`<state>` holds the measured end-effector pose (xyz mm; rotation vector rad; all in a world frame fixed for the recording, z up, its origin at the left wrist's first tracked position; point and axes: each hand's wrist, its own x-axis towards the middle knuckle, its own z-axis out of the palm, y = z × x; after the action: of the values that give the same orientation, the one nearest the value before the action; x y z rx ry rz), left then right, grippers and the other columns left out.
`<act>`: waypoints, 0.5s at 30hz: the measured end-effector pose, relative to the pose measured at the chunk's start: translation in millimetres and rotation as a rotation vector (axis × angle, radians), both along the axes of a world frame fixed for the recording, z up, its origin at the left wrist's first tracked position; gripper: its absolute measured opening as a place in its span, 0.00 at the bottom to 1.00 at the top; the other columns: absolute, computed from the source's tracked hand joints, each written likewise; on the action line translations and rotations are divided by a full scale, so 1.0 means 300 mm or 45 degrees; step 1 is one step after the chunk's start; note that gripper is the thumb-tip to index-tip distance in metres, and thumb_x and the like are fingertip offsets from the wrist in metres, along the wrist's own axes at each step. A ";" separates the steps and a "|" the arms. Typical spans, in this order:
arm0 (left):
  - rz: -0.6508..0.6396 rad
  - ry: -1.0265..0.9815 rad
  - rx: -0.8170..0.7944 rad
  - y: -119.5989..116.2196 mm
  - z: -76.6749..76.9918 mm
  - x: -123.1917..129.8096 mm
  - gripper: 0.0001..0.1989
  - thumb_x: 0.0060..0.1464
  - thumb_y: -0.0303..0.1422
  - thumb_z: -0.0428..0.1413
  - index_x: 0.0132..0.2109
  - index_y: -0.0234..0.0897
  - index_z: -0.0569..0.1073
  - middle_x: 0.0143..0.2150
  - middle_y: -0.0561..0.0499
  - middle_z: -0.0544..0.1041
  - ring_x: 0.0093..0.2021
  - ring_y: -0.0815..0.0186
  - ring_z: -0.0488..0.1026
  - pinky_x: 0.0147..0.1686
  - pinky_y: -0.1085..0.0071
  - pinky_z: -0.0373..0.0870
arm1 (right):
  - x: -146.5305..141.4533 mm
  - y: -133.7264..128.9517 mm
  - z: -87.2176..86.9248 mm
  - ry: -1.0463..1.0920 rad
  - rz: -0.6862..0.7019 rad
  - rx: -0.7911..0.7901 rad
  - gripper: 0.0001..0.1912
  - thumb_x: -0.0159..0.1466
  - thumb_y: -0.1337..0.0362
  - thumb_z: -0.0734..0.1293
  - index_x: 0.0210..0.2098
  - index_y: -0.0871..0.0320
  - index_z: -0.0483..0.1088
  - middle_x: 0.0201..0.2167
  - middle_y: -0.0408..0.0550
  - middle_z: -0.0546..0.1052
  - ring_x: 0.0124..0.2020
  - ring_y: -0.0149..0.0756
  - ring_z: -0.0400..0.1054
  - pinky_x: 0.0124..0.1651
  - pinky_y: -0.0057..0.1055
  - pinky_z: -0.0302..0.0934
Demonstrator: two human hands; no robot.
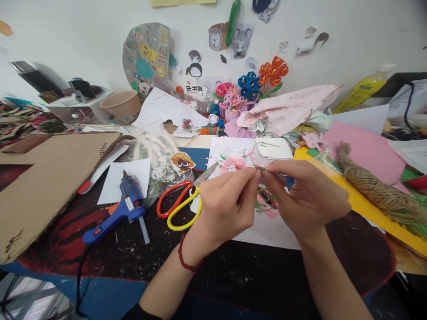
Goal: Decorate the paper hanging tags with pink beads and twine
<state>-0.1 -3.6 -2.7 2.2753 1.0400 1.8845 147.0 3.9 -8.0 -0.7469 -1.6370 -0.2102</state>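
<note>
My left hand (228,202) and my right hand (303,191) meet above the white paper (267,233), thumbs and forefingers pinched together. Between the fingertips is a thin brown strand of twine (248,152), part of which loops up above them; the pinched part is mostly hidden. Below lie pink and green scraps (233,163) on the paper. Just left of my left hand are scissors (180,204) with one red and one yellow handle, their blades partly apart.
A blue glue gun (125,200) with a cord lies at left, beside a large cardboard sheet (56,178). A ball of jute twine (376,182) rests on yellow card at right. Beaded flowers (248,84) and a pink dotted cloth (290,111) stand along the wall.
</note>
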 end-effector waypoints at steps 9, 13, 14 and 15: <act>-0.010 0.032 -0.004 -0.002 0.003 -0.006 0.07 0.61 0.26 0.55 0.34 0.33 0.74 0.21 0.57 0.68 0.20 0.77 0.56 0.22 0.76 0.55 | 0.002 -0.001 0.006 -0.196 -0.088 0.132 0.15 0.59 0.77 0.71 0.42 0.54 0.74 0.31 0.41 0.80 0.32 0.34 0.75 0.38 0.32 0.72; -0.035 0.064 -0.016 0.000 0.003 -0.017 0.06 0.60 0.25 0.55 0.34 0.33 0.74 0.22 0.55 0.71 0.21 0.76 0.58 0.23 0.76 0.56 | 0.002 0.005 0.006 -0.211 -0.050 0.163 0.13 0.58 0.78 0.71 0.40 0.57 0.73 0.30 0.43 0.80 0.31 0.33 0.75 0.38 0.32 0.72; -0.048 0.064 -0.020 0.000 0.003 -0.020 0.05 0.60 0.25 0.55 0.34 0.33 0.74 0.23 0.55 0.72 0.21 0.76 0.58 0.23 0.76 0.56 | 0.003 0.005 0.006 -0.203 -0.035 0.160 0.13 0.59 0.78 0.71 0.40 0.57 0.73 0.30 0.43 0.80 0.32 0.34 0.75 0.39 0.32 0.72; -0.060 0.061 -0.018 0.000 0.003 -0.022 0.05 0.60 0.25 0.55 0.35 0.33 0.74 0.23 0.54 0.73 0.21 0.76 0.59 0.23 0.76 0.57 | 0.003 0.006 0.006 -0.196 -0.021 0.153 0.13 0.59 0.77 0.71 0.40 0.56 0.74 0.30 0.43 0.80 0.32 0.34 0.75 0.39 0.33 0.72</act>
<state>-6.7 -3.6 -1.9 2.3273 0.9921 1.8081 148.0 5.6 -6.2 -0.6657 -1.7470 -0.3825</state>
